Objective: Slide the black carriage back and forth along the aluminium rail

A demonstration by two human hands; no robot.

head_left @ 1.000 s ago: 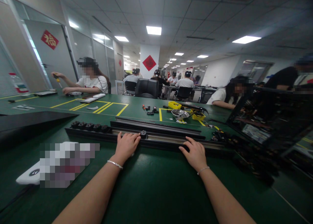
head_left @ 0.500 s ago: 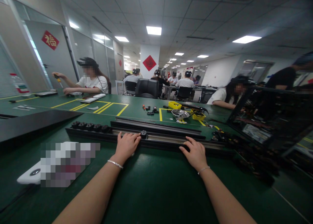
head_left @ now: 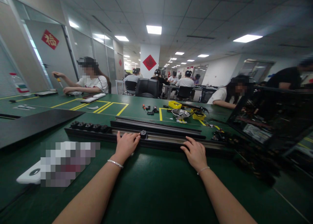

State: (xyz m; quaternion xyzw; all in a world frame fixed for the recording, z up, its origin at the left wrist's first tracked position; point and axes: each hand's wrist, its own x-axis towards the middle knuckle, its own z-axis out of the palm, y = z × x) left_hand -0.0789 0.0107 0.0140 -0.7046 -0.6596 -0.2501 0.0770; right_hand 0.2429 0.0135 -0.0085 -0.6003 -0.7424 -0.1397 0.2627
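Both hands lie palm down on the rail (head_left: pixel 168 140), gripping nothing. Left hand (head_left: pixel 126 145) rests on the near edge with its fingers loosely together, the tips just beside a small black knob (head_left: pixel 143 133). Right hand (head_left: pixel 196 154) has its fingers slightly spread, the tips over the rail's near edge.

Against the frames before, neither hand has moved, and the rail lies as it did.

The rail is long and black with a pale metal channel along its middle. It lies crosswise on the green bench (head_left: pixel 156 188), with a row of black knobs (head_left: pixel 89 126) at its left end. Beyond it stand a metal bowl (head_left: pixel 180 113) and a yellow tray (head_left: pixel 174 105). Far left, a co-worker holds a screwdriver (head_left: pixel 58 79).
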